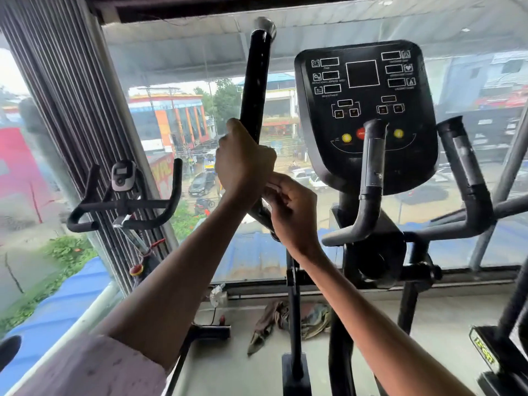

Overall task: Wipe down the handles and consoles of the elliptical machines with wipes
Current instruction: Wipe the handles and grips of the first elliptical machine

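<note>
A black elliptical machine stands against a big window. Its tall left moving handle (255, 78) rises to a chrome cap. My left hand (243, 164) grips this handle at mid height. Just below it, my right hand (291, 212) has curled fingers pinching something pale against the handle; whether that is a wipe I cannot tell. The black console (365, 110) with dark displays and yellow and red buttons sits to the right. Two short inner grips, the left one (371, 167) and the right one (463, 167), stand in front of the console.
An exercise bike's handlebar (125, 204) with a small grey display is at the left by a ribbed pillar (71, 95). A crumpled cloth (288, 318) lies on the floor by the window. Another machine's base (494, 355) is at the lower right.
</note>
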